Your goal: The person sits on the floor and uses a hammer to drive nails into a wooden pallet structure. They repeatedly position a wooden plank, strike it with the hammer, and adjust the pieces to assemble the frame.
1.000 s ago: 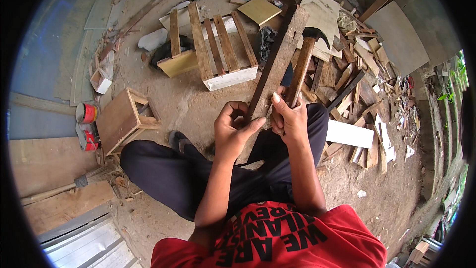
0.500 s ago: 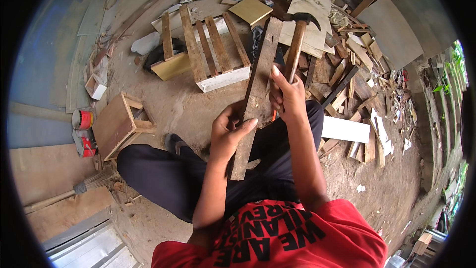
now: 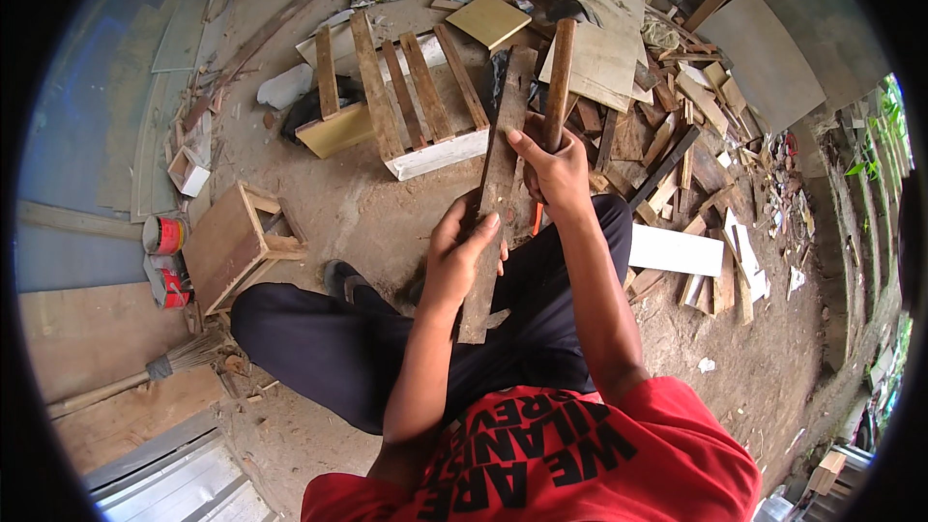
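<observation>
A narrow weathered wooden board is held up lengthwise before me, its far end tipped slightly right. My left hand is closed around its lower part, thumb across the front face. My right hand is wrapped around a hammer with a wooden handle, to the right of the board. The hammer's dark head is at the far end, partly lost against the pile behind. My right thumb presses on the board's right edge. Beyond the board, an upturned slatted wooden piece with a white side rests on the ground.
Scrap wood is heaped at the far right, with a white board at its near side. To the left are a small wooden stool, two cans and a broom. A yellowish square panel lies at the back.
The hammer has turned in my right hand, so its claw no longer shows side-on. The board has tilted a little, its lower end shifting right. My left hand has moved slightly right with it.
</observation>
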Available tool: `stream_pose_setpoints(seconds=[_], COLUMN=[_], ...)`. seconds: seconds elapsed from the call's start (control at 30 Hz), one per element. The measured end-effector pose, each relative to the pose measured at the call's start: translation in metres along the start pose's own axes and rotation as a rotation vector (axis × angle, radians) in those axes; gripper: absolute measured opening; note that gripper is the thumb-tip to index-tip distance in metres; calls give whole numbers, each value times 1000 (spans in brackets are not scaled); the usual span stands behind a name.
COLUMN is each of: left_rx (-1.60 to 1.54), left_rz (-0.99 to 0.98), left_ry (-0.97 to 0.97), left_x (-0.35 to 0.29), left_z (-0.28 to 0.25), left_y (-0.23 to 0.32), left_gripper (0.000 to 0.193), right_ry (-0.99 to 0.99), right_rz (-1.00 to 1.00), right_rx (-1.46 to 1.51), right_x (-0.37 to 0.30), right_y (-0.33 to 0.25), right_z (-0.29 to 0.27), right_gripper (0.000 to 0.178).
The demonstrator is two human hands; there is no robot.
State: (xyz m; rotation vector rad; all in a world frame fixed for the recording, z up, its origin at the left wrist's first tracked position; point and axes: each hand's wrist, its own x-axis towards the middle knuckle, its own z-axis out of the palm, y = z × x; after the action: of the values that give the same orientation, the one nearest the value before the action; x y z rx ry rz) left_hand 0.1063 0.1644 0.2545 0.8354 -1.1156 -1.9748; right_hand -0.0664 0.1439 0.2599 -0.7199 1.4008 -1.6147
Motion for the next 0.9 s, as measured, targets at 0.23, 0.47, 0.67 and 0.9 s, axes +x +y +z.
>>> stream_pose_setpoints(seconds=[0.23, 0.47, 0.67, 0.9], left_rx=[126, 692, 643, 444], left_rz=[129, 589, 459, 47], left_ry=[21, 190, 239, 133], left_x=[5, 15, 8, 8], left_z=[-6, -22, -10, -30], left_y=[-18, -28, -28, -33], left_gripper=[40, 54, 58, 35], right_ry=[-27, -78, 13, 23], right_rz=[-40, -37, 74, 99], right_rx=[10, 1, 37, 18], right_x=[-3, -5, -3, -5], right_y=[-9, -13, -9, 15], right_z=[0, 10, 25, 21], right_gripper=[45, 39, 42, 41])
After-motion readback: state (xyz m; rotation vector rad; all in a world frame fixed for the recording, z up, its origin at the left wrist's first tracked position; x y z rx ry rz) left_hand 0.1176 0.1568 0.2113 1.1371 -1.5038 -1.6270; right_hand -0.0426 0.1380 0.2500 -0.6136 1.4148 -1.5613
